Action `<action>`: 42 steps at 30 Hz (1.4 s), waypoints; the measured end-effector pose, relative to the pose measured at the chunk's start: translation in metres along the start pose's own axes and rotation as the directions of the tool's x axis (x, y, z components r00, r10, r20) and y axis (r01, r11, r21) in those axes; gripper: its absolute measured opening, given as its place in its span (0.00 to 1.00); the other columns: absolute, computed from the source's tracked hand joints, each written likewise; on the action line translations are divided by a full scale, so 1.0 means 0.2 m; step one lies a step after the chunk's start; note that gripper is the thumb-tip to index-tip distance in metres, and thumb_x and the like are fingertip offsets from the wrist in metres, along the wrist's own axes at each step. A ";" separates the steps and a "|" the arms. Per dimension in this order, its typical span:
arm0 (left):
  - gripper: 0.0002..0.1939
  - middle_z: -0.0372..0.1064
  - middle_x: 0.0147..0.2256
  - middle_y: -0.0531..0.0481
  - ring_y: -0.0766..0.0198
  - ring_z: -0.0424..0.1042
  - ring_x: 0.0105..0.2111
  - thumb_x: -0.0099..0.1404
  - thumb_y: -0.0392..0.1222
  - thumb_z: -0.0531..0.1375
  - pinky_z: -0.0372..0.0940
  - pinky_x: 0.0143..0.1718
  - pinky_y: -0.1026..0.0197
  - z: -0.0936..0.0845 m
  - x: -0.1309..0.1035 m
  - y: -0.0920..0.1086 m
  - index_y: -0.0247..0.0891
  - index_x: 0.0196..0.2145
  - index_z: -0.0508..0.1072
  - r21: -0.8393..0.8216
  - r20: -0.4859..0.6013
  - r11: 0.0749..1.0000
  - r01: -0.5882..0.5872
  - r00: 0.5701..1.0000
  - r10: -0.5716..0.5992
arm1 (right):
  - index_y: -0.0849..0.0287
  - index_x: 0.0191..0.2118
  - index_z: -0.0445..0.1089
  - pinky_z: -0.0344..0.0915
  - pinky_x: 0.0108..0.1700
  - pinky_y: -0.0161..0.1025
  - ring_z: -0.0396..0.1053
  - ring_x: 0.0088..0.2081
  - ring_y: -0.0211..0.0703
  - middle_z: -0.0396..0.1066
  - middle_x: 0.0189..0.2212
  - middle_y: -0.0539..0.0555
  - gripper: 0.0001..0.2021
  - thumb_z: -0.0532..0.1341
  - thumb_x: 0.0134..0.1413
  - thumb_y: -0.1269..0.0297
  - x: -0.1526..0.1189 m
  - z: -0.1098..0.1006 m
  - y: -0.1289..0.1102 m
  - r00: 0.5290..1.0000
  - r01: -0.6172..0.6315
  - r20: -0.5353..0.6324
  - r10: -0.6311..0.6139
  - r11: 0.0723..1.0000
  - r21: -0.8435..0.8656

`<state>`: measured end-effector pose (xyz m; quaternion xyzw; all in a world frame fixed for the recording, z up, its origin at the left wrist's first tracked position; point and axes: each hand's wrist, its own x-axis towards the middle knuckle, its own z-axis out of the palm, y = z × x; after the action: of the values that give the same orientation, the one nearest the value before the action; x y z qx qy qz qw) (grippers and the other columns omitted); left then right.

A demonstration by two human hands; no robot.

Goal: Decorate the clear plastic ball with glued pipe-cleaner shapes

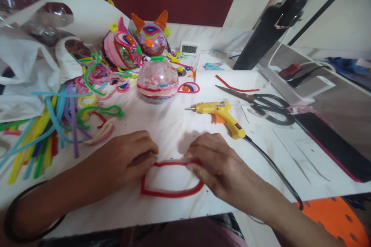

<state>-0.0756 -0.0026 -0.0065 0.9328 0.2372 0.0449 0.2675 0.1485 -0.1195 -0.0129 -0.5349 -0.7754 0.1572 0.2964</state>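
A red pipe cleaner (174,194), bent into a closed, flattened loop, lies on the white marbled table (127,208) near its front edge. The fingers of my left hand (135,154) are pinched on its upper left part. At its upper right, my right hand (213,160) has thumb and fingers closed on the red strip. Beyond my hands sits a clear ball (158,79) with coloured strips round its lower half. A yellow glue gun (222,114) lies on its side past my right hand, its nozzle toward the left.
Scissors (261,104) and a black case (333,142) lie at the right. Colourful pipe cleaners (49,135) are heaped at the left beside a white bag (26,69). Two decorated balls (121,50) and a small timer (189,48) stand at the back. The glue gun's cord (274,168) runs to the front edge.
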 end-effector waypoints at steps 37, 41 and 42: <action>0.05 0.67 0.40 0.52 0.63 0.68 0.40 0.68 0.38 0.56 0.61 0.42 0.62 0.07 -0.01 0.04 0.40 0.42 0.70 -0.113 -0.001 0.990 -0.081 0.997 0.082 | 0.67 0.34 0.73 0.56 0.42 0.46 0.63 0.34 0.45 0.68 0.30 0.56 0.12 0.53 0.65 0.73 0.07 0.05 -0.02 0.996 0.080 0.037 -0.078 0.995 -0.056; 0.06 0.68 0.34 0.52 0.64 0.69 0.35 0.68 0.34 0.54 0.61 0.37 0.64 0.09 0.01 0.03 0.37 0.37 0.71 -0.097 -0.127 0.980 -0.174 0.979 0.162 | 0.67 0.35 0.73 0.55 0.42 0.46 0.63 0.36 0.47 0.68 0.31 0.57 0.12 0.52 0.65 0.72 0.08 0.03 -0.02 0.995 0.097 0.012 -0.096 0.994 -0.059; 0.06 0.69 0.33 0.52 0.65 0.69 0.34 0.69 0.34 0.54 0.61 0.36 0.64 0.09 0.02 0.03 0.37 0.36 0.71 -0.094 -0.153 0.978 -0.186 0.973 0.171 | 0.67 0.35 0.72 0.55 0.42 0.47 0.63 0.36 0.47 0.68 0.31 0.58 0.12 0.52 0.65 0.72 0.08 0.02 -0.02 0.995 0.097 0.013 -0.097 0.993 -0.062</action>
<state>-0.0667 -0.0133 -0.0184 0.9289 0.1681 0.1487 0.2944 0.1379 -0.1058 -0.0090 -0.5047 -0.8065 0.1211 0.2830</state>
